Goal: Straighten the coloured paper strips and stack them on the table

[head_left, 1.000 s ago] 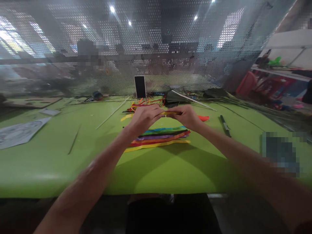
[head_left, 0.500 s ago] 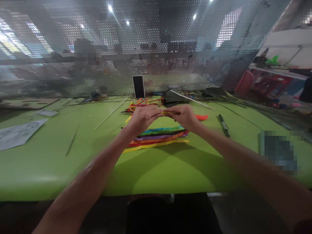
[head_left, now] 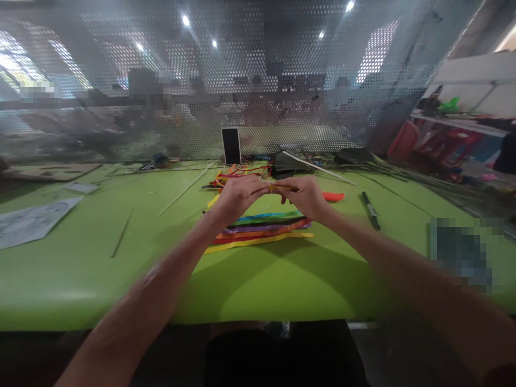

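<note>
Fingertip to fingertip, my left hand (head_left: 242,192) and my right hand (head_left: 304,194) meet above the table. Both are closed in a pinch on a small yellow strip (head_left: 278,187), most of it covered by the fingers. Below them lie several coloured strips (head_left: 262,228) side by side: blue, green, black, purple, orange, red and yellow. Behind my left hand is a tangle of red, orange and yellow strips (head_left: 226,176). An orange-red pointed piece (head_left: 334,197) rests just right of my right hand.
A black-and-silver pen (head_left: 371,210) lies to the right, near a blurred-out dark object (head_left: 459,252). Thin sticks (head_left: 185,189) and a printed sheet (head_left: 38,221) are on the left. A phone-like dark panel (head_left: 231,146) leans against the perforated metal screen (head_left: 258,115).
Both hands stay together on the yellow strip. The right fingers have shifted slightly, with a fingertip now lower. The whole view has moved a little.
</note>
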A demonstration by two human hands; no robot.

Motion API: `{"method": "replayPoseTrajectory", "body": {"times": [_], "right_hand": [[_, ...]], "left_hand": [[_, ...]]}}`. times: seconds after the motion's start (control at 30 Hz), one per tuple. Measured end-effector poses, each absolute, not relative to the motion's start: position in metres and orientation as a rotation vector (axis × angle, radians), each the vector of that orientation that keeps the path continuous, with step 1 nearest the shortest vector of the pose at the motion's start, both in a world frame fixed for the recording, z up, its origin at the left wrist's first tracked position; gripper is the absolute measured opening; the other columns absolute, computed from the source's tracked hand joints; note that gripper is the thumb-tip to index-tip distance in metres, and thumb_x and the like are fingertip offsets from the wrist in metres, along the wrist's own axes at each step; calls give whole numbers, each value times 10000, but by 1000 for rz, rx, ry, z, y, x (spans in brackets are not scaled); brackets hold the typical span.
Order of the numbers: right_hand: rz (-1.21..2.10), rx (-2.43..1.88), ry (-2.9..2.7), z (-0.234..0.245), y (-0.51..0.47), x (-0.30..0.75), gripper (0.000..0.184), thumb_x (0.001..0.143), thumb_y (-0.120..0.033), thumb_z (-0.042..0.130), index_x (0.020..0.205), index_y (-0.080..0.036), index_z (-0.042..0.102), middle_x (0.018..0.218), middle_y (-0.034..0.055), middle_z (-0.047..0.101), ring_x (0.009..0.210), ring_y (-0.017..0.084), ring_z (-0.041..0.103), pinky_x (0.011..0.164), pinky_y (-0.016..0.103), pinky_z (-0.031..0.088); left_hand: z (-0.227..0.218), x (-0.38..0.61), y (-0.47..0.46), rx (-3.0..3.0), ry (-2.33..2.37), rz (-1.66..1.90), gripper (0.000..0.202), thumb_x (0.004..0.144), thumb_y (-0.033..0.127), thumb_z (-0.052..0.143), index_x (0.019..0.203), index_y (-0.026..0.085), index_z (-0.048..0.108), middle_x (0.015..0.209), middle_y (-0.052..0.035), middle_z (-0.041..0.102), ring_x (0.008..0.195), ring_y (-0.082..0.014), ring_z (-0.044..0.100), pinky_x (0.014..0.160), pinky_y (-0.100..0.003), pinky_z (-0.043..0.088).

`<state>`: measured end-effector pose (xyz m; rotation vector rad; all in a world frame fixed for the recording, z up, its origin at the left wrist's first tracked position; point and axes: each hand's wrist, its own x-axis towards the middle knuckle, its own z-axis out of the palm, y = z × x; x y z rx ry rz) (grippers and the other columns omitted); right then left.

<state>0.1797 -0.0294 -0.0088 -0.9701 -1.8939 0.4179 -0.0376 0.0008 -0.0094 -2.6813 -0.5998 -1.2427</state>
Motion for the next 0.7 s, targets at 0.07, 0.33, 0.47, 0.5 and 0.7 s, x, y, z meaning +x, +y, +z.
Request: {"method": "replayPoseTrajectory", "body": {"times": [0.07,0.33,0.47,0.5,0.7], "right_hand": [[431,-959,-1899,-9,-29,180,402,885,-507,655,1055,-178,810,768,71,753,547,129,599,515,253,465],[424,-899,-1933,-8,-31,179,432,905,-513,642,1054,-142,804,724,68,738,526,120,592,490,239,466],[438,-902,-1918,-10,-27,181,407,880,-504,670,1026,-150,807,740,68,744,530,124,602,489,244,473],[449,-898,-1912,-11,-26,182,406,874,-503,675,1019,-147,807,743,69,745,528,124,602,484,244,473],[507,-896,-1909,-12,-23,184,338,869,-442,694,997,-150,807,735,59,741,532,115,603,486,232,469]], "left_hand": [[-10,-37,2,-2672,-576,-1280,258,1001,330,559,1019,169,760,906,-77,768,842,-170,703,761,-284,524],[-12,-37,8,-2667,-502,-1363,224,967,329,613,982,172,772,813,-48,754,741,-155,690,693,-257,509],[-14,-36,2,-2607,-578,-1316,236,982,336,588,1044,181,756,902,-66,760,829,-174,701,750,-271,517],[-14,-35,0,-2592,-591,-1306,237,987,325,581,1071,182,750,923,-69,759,844,-175,701,758,-271,517],[-14,-36,-3,-2665,-579,-1262,221,994,297,570,1070,203,755,949,-60,753,844,-158,697,763,-255,521]]}}
